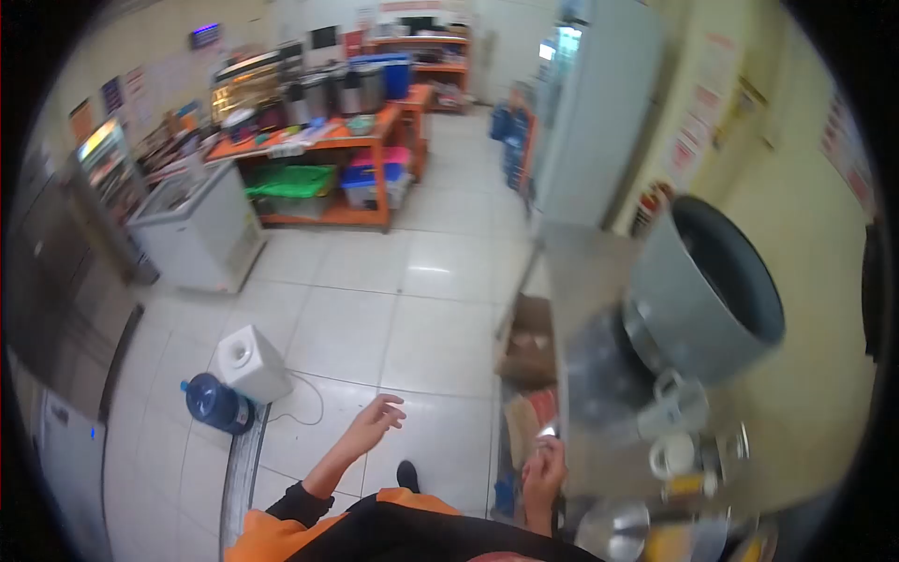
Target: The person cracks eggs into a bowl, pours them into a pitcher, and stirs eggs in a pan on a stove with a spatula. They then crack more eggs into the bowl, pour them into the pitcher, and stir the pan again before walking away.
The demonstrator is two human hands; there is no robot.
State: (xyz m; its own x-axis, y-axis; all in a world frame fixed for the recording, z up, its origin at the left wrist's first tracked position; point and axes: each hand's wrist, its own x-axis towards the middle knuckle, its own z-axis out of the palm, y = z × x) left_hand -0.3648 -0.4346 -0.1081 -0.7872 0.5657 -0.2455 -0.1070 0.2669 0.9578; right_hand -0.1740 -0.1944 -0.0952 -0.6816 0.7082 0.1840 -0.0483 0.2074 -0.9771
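My left hand (376,421) hangs over the tiled floor with its fingers loosely apart, holding nothing. Beside the steel counter, my right hand (543,470) is closed, and a small shiny tip (549,432) shows above its fingers; I cannot make out what it is. On the counter (585,267), close to that hand, stand a white jug (676,410) and a white mug (670,456). Farther along is a large grey pot-like vessel (648,298) with a dark inside. Several blurred containers (629,529) crowd the near end of the counter.
A blue water bottle (217,405) lies beside a white water dispenser (255,365) on the floor at left, its cord trailing. Behind are a chest freezer (201,234) and an orange shelf table (375,140). A cardboard box (527,347) sits under the counter.
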